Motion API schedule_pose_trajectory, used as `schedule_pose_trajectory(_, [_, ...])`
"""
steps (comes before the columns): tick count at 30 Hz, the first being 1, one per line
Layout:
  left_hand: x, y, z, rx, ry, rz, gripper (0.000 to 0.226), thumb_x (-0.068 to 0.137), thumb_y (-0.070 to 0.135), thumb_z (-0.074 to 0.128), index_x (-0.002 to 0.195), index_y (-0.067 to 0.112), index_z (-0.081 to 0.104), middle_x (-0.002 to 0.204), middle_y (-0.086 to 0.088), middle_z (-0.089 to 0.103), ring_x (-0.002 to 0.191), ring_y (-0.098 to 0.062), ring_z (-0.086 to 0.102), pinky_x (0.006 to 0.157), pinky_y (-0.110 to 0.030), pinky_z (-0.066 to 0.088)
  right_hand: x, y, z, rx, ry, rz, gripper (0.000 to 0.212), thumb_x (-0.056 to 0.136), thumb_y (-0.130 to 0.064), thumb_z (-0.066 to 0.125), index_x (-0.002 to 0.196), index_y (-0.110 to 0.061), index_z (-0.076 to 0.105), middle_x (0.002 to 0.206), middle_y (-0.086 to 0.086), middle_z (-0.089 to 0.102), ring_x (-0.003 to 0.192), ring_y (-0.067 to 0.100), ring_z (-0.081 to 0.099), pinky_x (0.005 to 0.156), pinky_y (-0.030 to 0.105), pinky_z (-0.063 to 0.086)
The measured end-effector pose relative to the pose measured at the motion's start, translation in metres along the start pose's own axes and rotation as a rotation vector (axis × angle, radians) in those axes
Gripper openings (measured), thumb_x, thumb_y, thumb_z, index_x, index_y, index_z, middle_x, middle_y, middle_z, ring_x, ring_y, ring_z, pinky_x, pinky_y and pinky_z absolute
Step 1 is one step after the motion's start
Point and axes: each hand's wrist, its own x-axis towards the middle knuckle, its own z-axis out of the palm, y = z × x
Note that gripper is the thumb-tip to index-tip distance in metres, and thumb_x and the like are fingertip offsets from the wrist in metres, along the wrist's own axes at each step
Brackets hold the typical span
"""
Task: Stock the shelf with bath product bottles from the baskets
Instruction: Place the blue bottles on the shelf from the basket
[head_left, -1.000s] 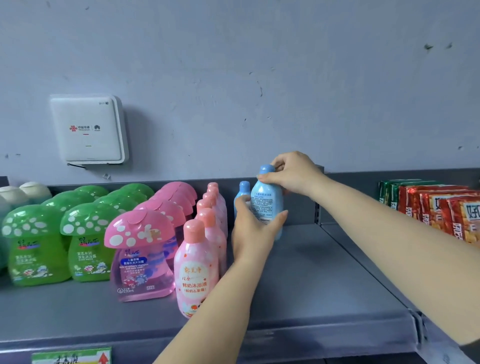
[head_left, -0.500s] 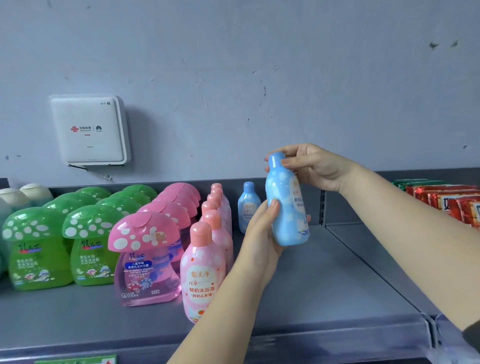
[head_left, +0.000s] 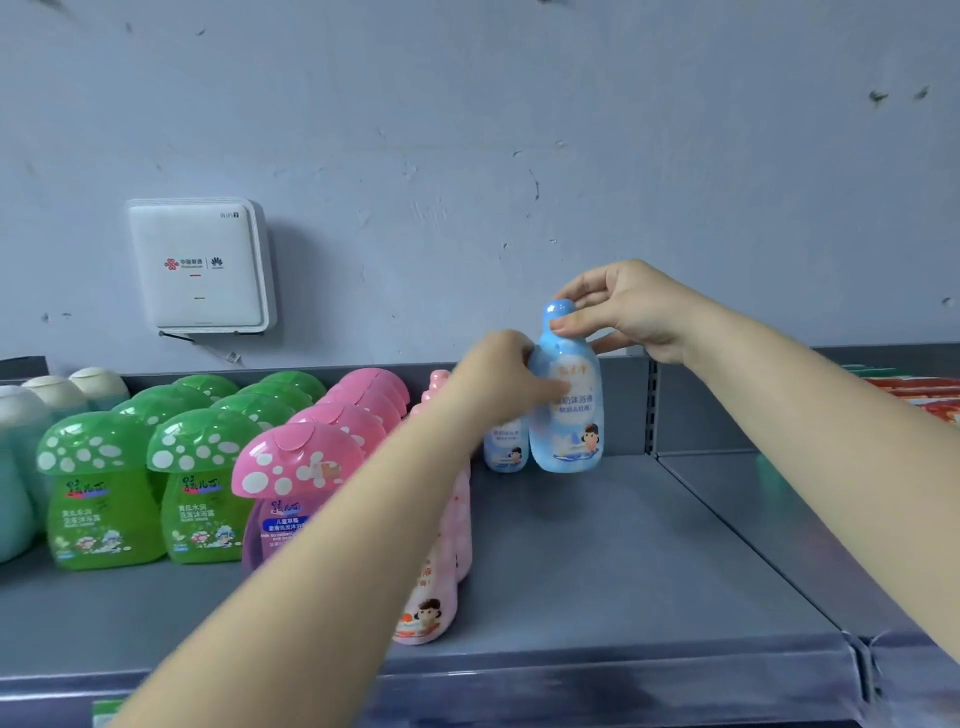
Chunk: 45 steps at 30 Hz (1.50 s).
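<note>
Both hands are on one blue bath bottle (head_left: 566, 410), upright at the back of the grey shelf (head_left: 613, 561), about 12 o'clock from the person. The right hand (head_left: 631, 312) pinches the cap and neck between thumb and fingers, probably steering the top so the label faces out. The left hand (head_left: 506, 376) curls round the bottle's shoulder at its 9 o'clock side, likely steadying the body while the base settles. Whether the base already rests on the shelf or hangs just above cannot be told.

A second blue bottle (head_left: 505, 449) stands just behind, at its 10 o'clock, partly hidden; the held one seems to be starting a row in front of it, matching the file of pink bottles (head_left: 441, 587) at 9 o'clock. Further at 9 o'clock stand pink mushroom-cap bottles (head_left: 296, 467) and green mushroom-cap bottles (head_left: 104, 488), each kind in its own lane. Red packets (head_left: 930, 392) sit on the next bay at 3 o'clock. A white router box (head_left: 200, 265) hangs on the wall. No basket is in view.
</note>
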Motion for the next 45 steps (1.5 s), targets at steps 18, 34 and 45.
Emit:
schedule_pose_trajectory(18, [0.090,-0.066,-0.014,0.476,-0.277,0.031,0.026,0.087,0.024,0.064,0.104,0.005,0.065,0.077,0.001,0.054,0.072,-0.016,0.049,0.059,-0.020,0.038,0.070,0.065,0.055,-0.185,0.195,-0.016,0.033,0.063,-0.015,0.086,0.088,-0.012,0.065,0.084,0.006,0.068,0.076,0.015,0.060,0.068,0.025,0.048])
schedule_pose_trajectory(34, [0.110,-0.087,0.003,0.696,-0.491,-0.053,0.031,0.088,0.023,0.060,0.061,0.018,0.045,0.063,0.001,0.043,0.066,-0.022,0.050,0.057,-0.025,0.037,0.081,0.109,0.075,-0.212,0.138,0.014,0.035,0.067,-0.013,0.083,0.097,-0.009,0.066,0.091,0.008,0.070,0.081,0.017,0.064,0.079,0.034,0.054])
schedule_pose_trajectory(45, [0.095,-0.065,-0.022,0.677,-0.327,0.028,0.018,0.086,0.023,0.060,0.088,0.006,0.065,0.075,-0.005,0.054,0.071,-0.022,0.047,0.056,-0.024,0.036,0.072,0.086,0.061,-0.422,0.119,-0.089,0.044,0.073,-0.020,0.080,0.110,-0.009,0.060,0.092,-0.001,0.058,0.082,0.012,0.055,0.077,0.022,0.045])
